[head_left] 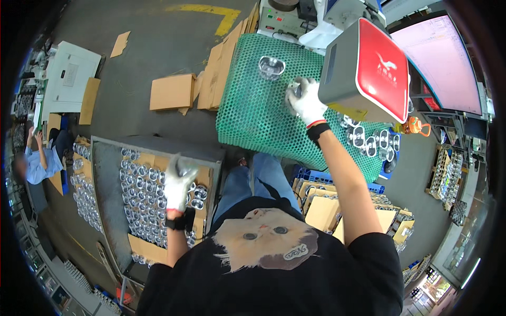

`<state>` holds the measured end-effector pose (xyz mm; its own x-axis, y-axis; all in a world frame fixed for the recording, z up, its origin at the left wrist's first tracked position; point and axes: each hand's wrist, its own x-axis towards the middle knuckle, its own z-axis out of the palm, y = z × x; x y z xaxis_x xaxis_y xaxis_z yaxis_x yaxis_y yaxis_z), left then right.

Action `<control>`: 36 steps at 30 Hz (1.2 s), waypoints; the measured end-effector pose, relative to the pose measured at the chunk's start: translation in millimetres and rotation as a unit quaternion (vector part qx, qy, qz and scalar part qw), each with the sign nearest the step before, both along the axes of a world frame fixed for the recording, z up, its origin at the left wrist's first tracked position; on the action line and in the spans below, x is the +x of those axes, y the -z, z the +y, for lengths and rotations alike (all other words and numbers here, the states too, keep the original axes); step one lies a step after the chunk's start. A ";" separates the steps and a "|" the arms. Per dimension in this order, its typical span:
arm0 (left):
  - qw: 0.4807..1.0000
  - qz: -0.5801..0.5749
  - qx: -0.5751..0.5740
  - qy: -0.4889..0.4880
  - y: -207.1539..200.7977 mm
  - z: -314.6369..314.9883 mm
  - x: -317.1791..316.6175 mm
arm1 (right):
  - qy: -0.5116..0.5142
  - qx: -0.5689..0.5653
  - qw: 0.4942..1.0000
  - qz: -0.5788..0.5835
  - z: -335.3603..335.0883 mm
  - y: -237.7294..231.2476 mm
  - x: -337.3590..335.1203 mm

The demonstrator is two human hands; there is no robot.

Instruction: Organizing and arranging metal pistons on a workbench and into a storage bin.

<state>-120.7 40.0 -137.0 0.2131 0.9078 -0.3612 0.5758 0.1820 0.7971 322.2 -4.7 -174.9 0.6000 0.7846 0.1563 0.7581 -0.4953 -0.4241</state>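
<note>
On the green perforated mat (253,116), my gloved right hand (307,101) is closed around a shiny metal piston (297,90), largely covered by the fingers. Another piston (271,68) lies on the mat, farther off and to the left. My left hand (178,187), also in a white glove, is over a grey metal bin (103,205) holding rows of pistons (141,192). Motion smears its fingers, so whether anything is between them cannot be made out.
Right of my right hand stands a grey and red box-shaped unit (382,68), with a monitor (440,60) beyond. Several pistons (371,143) lie on the mat's right part. Cardboard boxes (322,213) sit beside my right leg. Flat cardboard (173,92) lies on the floor. A person (45,163) is far left.
</note>
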 end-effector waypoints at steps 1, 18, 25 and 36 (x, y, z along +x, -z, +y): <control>0.996 0.010 0.058 0.064 -0.1 5.2 14.1 | -0.004 -0.032 0.999 0.003 -0.6 -9.6 -1.5; 0.958 -0.104 0.084 0.253 -68.3 -0.4 132.1 | -0.033 0.004 0.991 0.129 -138.8 -57.8 -115.9; 0.839 -0.236 -0.408 0.272 1.9 2.0 109.6 | -0.191 -0.017 0.951 0.241 -108.5 -96.2 -181.9; 0.901 -0.276 -0.326 0.076 6.9 24.2 87.1 | 0.024 -0.009 0.966 0.258 -9.0 -10.3 -96.3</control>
<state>-33.7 64.2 -143.9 0.6274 0.4859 -0.6085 0.1818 0.6684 0.7212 225.9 -13.7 -164.6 0.6300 0.7537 -0.1872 0.4245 -0.5360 -0.7297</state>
